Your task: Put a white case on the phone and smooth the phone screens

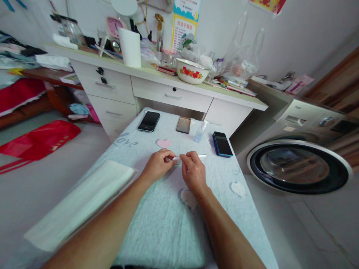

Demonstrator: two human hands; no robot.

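Note:
A slim white pen-like stick [202, 155] lies level between my two hands above the cloth-covered table [157, 231]. My left hand [159, 164] is closed, pinching its left end with thumb and fingertips. Further along, my right hand [193, 170] grips the stick, and its right end pokes out past the knuckles. The fingers hide part of it, so its exact kind does not show. Beyond the hands lie a black phone [149, 121], a phone case [183, 124] and a small clear spray bottle [200, 132]. A second phone with a blue edge [222, 144] is to the right.
A folded white cloth or paper pack [84, 201] lies along the table's left side. Behind stands a desk [112, 93] bearing a flowered enamel bowl [192, 71], a paper roll [129, 48] and clutter. A washing machine [297, 164] stands at the right.

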